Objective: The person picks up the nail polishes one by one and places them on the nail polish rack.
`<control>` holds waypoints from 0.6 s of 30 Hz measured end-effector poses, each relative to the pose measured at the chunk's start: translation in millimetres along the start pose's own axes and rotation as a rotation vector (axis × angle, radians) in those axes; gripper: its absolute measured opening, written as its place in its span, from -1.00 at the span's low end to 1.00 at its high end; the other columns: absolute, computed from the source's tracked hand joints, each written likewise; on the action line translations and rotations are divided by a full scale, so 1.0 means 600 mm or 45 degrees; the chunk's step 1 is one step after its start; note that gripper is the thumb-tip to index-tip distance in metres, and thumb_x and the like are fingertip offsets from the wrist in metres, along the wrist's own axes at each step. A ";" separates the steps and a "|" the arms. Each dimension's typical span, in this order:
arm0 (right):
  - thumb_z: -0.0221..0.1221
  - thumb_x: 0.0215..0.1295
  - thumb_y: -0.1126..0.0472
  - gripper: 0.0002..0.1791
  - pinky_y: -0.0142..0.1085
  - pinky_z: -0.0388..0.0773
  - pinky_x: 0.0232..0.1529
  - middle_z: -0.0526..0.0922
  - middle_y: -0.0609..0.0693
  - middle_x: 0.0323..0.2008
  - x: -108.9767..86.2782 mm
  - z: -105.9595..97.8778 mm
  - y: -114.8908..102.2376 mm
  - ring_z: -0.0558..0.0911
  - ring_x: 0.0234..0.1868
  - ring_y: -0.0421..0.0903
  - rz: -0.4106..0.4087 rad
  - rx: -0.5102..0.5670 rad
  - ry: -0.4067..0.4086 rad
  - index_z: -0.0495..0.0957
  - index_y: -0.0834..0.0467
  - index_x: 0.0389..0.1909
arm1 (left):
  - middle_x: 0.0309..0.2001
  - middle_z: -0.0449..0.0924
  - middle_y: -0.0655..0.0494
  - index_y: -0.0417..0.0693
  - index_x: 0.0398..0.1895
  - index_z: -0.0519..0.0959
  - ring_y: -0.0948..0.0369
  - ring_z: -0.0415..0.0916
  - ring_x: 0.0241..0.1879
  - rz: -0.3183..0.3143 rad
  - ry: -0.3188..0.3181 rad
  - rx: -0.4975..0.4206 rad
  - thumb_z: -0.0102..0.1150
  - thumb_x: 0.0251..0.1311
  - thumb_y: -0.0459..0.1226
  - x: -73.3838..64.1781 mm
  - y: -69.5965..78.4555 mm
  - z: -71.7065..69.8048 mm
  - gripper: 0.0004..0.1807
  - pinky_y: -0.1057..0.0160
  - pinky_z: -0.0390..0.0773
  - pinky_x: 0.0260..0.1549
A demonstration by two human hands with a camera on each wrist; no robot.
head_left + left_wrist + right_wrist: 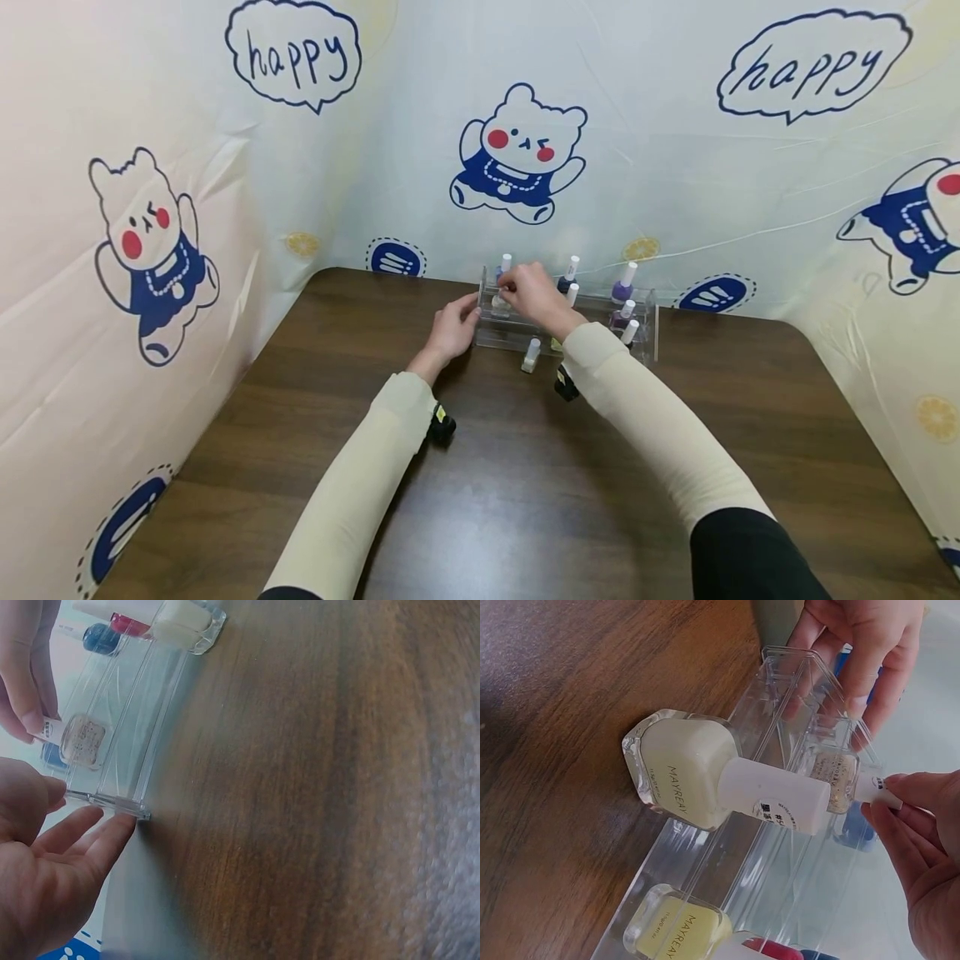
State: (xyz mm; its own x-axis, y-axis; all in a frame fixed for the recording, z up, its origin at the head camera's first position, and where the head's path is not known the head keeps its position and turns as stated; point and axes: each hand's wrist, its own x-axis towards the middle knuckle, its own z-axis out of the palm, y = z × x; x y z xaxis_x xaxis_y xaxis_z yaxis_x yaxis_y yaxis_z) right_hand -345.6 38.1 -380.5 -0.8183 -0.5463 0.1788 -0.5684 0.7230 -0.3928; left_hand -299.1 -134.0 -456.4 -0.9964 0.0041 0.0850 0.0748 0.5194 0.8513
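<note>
My right hand [536,292] pinches the white cap of a glittery clear nail polish bottle [832,774] at the left end of the clear acrylic rack [712,862]. The glittery bottle sits over a middle tier, tilted in the right wrist view. At the rack's left end panel, my left hand [52,862] holds the edge, thumb to one side and fingers against the outer face. A milky white nail polish bottle [531,356] stands on the table in front of the rack. Blue polish [855,829] shows behind the glittery bottle.
More white-capped bottles stand on the rack: a purple bottle [622,287] at the back right, a dark one [567,282] at the back middle, a yellow one [679,926] in the front tier. The brown table [480,483] meets a printed cloth backdrop [420,167] behind the rack.
</note>
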 end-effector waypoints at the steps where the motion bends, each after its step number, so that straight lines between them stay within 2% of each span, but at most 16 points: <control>1: 0.23 0.41 0.36 -0.76 -0.20 0.69 -0.03 0.76 0.15 -0.05 0.000 0.000 0.000 0.73 -0.11 -0.01 0.007 0.005 -0.003 0.72 0.27 0.03 | 0.31 0.55 -0.09 0.04 0.51 0.37 -0.02 0.49 0.30 0.001 0.000 -0.001 -0.04 0.59 -0.24 0.000 0.000 0.000 -0.52 -0.01 0.48 0.29; 11: 0.24 0.41 0.35 -0.69 -0.11 0.65 0.12 0.70 0.21 0.08 -0.003 -0.004 0.005 0.70 0.06 0.09 0.002 0.065 -0.020 0.64 0.33 0.13 | 0.31 0.55 -0.08 0.02 0.51 0.37 -0.01 0.45 0.33 -0.010 0.008 0.011 -0.03 0.58 -0.23 0.001 0.002 0.002 -0.51 0.01 0.41 0.35; 18: 0.27 0.40 0.28 -0.58 -0.03 0.59 0.19 0.63 0.23 0.19 -0.022 -0.031 -0.001 0.62 0.16 0.16 0.019 0.126 -0.029 0.56 0.31 0.23 | 0.31 0.56 -0.08 0.01 0.50 0.38 -0.01 0.46 0.33 -0.008 0.016 -0.003 -0.02 0.57 -0.26 0.003 -0.003 0.004 -0.52 0.00 0.42 0.35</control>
State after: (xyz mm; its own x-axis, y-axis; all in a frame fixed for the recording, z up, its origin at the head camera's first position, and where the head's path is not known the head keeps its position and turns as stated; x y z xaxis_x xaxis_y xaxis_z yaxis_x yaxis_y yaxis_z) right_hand -335.8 52.6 -366.1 -0.8236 -0.5462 0.1524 -0.5443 0.6860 -0.4828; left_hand -301.1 -133.0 -458.8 -0.9962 -0.0098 0.0861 0.0686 0.5170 0.8532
